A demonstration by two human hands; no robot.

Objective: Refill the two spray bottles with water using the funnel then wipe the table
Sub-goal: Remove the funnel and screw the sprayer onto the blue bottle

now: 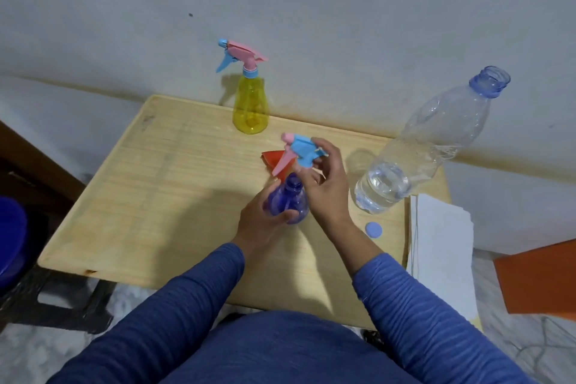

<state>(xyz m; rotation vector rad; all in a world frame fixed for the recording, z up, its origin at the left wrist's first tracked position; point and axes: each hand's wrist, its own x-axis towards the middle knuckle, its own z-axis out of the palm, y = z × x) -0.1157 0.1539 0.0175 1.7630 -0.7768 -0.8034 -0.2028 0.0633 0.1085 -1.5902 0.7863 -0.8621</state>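
Note:
My left hand (261, 223) grips the blue spray bottle (288, 201) upright near the middle of the wooden table (149, 196); its neck is uncovered. My right hand (327, 178) holds the blue and pink spray head (300, 151) just above that neck. A red funnel (274, 160) lies on the table behind the bottle, partly hidden by the spray head. A yellow spray bottle (251, 106) with its pink and blue head on stands at the table's far edge. An uncapped clear water bottle (427, 146), partly filled, stands at the right.
A small blue cap (373, 230) lies near the water bottle's base. White folded paper or cloth (442, 252) rests at the table's right edge. An orange object (539, 277) sits lower right, a dark blue item (11, 243) at far left. The wall runs behind the table.

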